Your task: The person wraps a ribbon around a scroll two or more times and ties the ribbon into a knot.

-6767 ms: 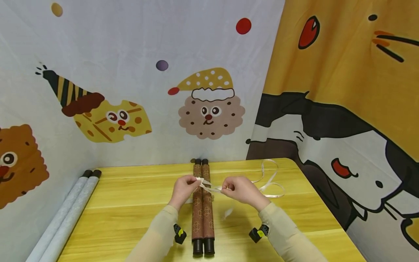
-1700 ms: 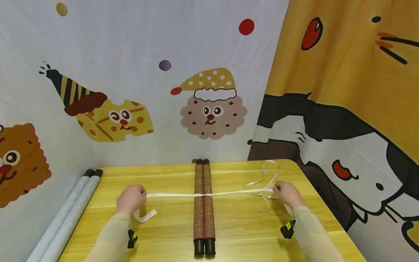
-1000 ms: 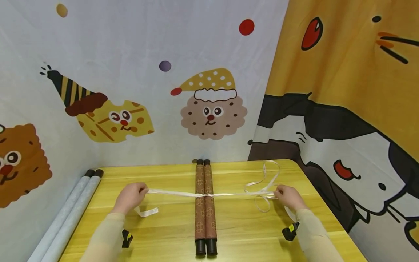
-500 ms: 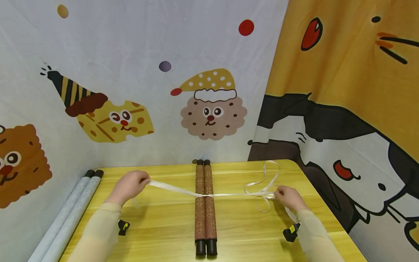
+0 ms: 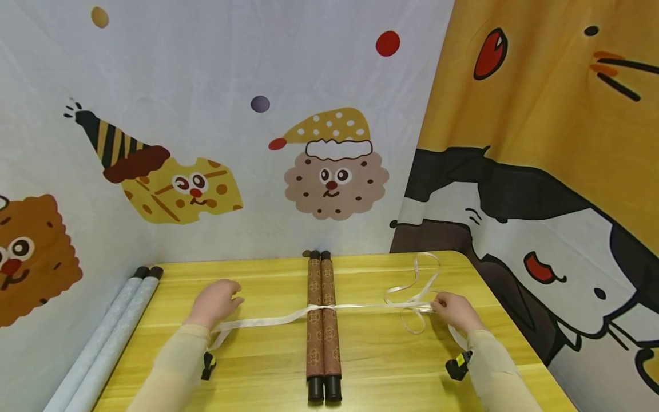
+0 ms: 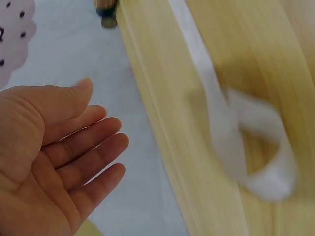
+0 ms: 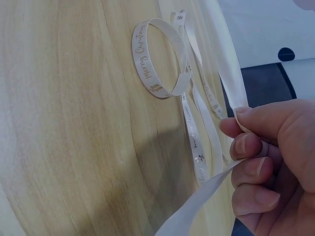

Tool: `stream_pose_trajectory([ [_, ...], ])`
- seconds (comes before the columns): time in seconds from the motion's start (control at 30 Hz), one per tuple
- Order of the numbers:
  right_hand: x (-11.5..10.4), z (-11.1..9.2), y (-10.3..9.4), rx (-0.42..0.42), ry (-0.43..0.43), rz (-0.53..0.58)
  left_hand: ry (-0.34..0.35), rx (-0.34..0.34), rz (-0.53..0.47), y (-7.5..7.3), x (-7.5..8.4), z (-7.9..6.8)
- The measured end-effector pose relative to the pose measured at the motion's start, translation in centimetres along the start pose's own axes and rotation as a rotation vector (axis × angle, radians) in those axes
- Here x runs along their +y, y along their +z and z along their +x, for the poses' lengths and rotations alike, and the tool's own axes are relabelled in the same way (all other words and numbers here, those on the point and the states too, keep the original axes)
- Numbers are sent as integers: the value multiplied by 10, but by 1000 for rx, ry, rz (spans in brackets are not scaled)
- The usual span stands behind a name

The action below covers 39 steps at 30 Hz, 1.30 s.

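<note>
Two brown patterned scrolls (image 5: 315, 343) with black end knobs lie side by side at mid-table. A white ribbon (image 5: 268, 322) crosses their middle, gathered there at a small crossing. My left hand (image 5: 213, 303) holds nothing, its fingers spread loosely above the table; below it the ribbon's left tail (image 6: 221, 128) hangs in a blurred loop. On the other side my right hand (image 5: 456, 312) pinches the ribbon's right part (image 7: 231, 69) between thumb and fingers, and its tail drops past the curled fingers. That side of the ribbon stays straight from the scrolls to the hand.
Behind the right hand lies a loose, thin ribbon (image 7: 147, 64) with "Merry Christmas" lettering, in loops. Two pale blue-grey rolls (image 5: 108, 337) with black ends lie along the table's left edge. A printed cloth (image 5: 206, 86) hangs right behind the table's back edge.
Both hands first worked close together over the scrolls, then drew the ribbon outward to each side. The left hand then rose and let go; its ribbon tail dropped. The right hand stayed put.
</note>
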State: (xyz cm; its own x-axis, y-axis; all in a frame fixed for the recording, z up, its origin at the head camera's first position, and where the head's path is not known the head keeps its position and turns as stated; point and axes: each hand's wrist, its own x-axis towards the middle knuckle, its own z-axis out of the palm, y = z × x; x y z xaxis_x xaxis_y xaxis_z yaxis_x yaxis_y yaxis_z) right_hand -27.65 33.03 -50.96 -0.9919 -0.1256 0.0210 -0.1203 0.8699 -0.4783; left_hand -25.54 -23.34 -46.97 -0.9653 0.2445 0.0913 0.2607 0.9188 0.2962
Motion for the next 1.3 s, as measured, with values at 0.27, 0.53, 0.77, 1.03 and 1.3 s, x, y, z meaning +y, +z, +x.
stream_pose_trajectory([
  [0.27, -1, 0, 0, -20, 27, -9, 82, -8, -96, 30, 51, 18],
  [0.53, -3, -1, -2, -23, 19, -8, 148, -23, -140, 65, 86, 34],
  [0.77, -1, -1, 0, -19, 19, -17, 98, -27, -146, 77, 93, 37],
  [1.03, 0, 1, 0, -23, 28, -15, 89, -65, -241, 81, 88, 35],
  [1.3, 2, 3, 1, -27, 25, -29, 60, 59, -388, 62, 89, 40],
])
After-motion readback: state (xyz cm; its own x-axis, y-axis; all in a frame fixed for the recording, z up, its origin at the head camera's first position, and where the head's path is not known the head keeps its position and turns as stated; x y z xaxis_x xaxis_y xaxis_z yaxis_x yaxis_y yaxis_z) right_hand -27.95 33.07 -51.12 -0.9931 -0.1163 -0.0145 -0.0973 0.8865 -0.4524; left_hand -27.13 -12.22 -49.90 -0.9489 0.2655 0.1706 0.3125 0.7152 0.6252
